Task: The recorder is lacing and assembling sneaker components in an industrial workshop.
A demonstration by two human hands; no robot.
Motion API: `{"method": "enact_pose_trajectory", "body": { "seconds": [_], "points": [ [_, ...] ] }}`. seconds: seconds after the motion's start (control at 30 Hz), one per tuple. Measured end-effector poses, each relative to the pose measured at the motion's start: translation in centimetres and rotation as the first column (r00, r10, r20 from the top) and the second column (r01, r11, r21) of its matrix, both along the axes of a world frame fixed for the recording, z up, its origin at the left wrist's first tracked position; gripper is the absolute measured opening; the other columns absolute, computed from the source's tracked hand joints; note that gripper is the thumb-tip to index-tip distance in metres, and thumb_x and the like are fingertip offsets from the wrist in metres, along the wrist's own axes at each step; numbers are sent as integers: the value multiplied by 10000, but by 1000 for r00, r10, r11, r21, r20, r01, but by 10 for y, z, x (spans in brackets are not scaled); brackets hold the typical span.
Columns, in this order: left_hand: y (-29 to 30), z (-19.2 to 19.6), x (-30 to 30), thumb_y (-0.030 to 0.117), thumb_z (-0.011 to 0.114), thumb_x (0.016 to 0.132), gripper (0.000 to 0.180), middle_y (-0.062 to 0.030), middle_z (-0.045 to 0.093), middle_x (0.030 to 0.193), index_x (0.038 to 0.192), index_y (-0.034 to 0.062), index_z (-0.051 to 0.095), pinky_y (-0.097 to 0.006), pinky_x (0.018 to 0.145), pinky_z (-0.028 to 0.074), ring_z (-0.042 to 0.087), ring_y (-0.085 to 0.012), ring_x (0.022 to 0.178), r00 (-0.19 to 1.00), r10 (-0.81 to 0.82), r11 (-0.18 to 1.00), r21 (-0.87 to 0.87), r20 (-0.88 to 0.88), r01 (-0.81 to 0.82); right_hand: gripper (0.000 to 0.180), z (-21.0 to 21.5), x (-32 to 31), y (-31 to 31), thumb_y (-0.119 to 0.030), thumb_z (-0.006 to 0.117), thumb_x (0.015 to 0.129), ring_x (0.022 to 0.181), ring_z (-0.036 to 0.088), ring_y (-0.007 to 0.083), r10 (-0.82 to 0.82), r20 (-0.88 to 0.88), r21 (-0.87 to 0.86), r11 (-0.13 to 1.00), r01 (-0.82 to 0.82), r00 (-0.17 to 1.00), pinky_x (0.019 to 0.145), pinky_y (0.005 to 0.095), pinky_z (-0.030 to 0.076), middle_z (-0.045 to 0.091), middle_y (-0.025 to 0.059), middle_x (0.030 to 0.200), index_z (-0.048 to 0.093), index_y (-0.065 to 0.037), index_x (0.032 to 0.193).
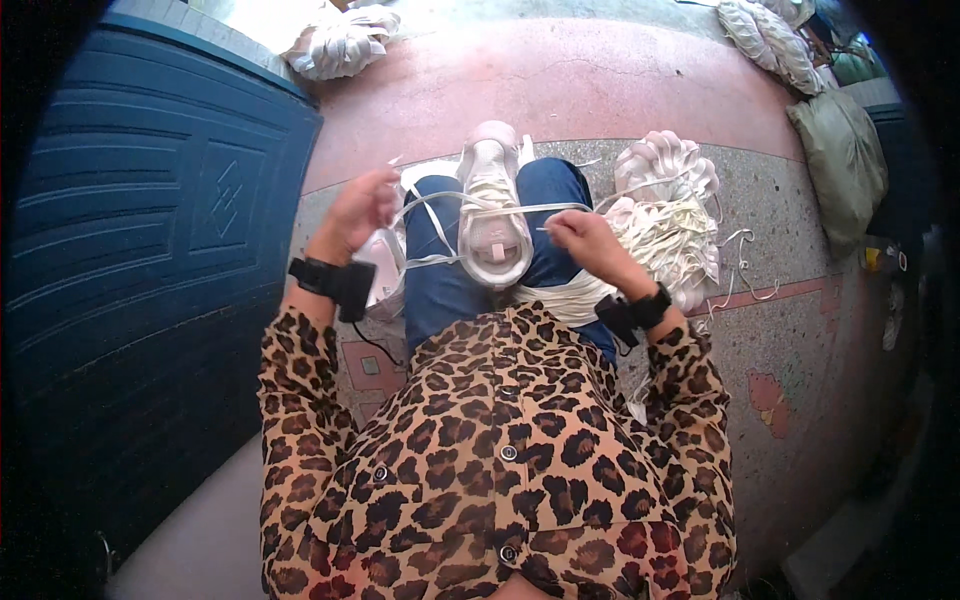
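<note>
A pale pink and white sneaker [495, 245] rests between my knees, toe pointing away from me and heel toward me. White shoelace [430, 198] stretches out from it to both sides. To its left, my left hand [362, 212] is raised with curled, slightly blurred fingers closed on the lace; a white tip sticks up above them. On the other side, over my right thigh, my right hand [592, 243] pinches a lace end, its tip poking out toward the shoe. Another lace strand runs across to just above that hand.
Another pinkish shoe [382, 270] lies beside my left leg. At my right are a pile of loose white laces [665, 235] and a bundle of pale shoes [665, 165]. A blue panelled door [150, 180] stands left; a full greenish sack [840, 170] stands right.
</note>
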State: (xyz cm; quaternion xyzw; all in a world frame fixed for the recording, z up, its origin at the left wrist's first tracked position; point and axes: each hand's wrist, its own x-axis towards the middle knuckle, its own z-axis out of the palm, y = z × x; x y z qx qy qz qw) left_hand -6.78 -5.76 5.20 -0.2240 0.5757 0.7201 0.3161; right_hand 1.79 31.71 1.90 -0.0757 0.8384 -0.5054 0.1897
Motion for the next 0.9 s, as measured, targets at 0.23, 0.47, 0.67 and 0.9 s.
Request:
{"method": "enact_pose_trajectory", "body": {
  "seconds": [0.23, 0.47, 0.67, 0.9],
  "points": [
    [72, -16, 53, 255, 574, 1019, 264, 36, 567, 767, 1010, 28, 709, -198, 573, 406, 493, -41, 655, 870, -460, 835, -420, -178, 356, 134, -34, -5, -36, -147, 592, 899, 945, 578, 314, 65, -520, 350, 926, 143, 852, 795, 439, 464, 635, 102, 945, 674, -50, 855],
    [65, -21, 68, 219, 606, 986, 277, 13, 632, 774, 1103, -15, 698, -211, 588, 451, 540, -58, 647, 908, -371, 876, -397, -195, 273, 98, -28, -10, -46, -110, 572, 850, 931, 563, 299, 201, -467, 545, 832, 102, 861, 769, 439, 449, 605, 95, 917, 647, -67, 804],
    [60, -33, 74, 201, 607, 976, 263, 4, 641, 759, 1051, -32, 702, -215, 612, 459, 564, -52, 683, 906, -382, 836, -486, -181, 255, 61, -30, -17, -40, -86, 574, 809, 939, 559, 302, 303, -443, 555, 832, -7, 844, 744, 437, 460, 585, 107, 929, 623, -62, 837],
    [58, -44, 81, 234, 638, 945, 328, -83, 736, 877, 1065, -63, 707, -285, 715, 512, 647, -117, 791, 860, -384, 806, -577, -336, 134, 66, -25, -18, -50, -118, 588, 796, 908, 555, 267, 409, -484, 661, 750, 18, 773, 733, 406, 449, 561, 86, 902, 614, -74, 837]
  ]
}}
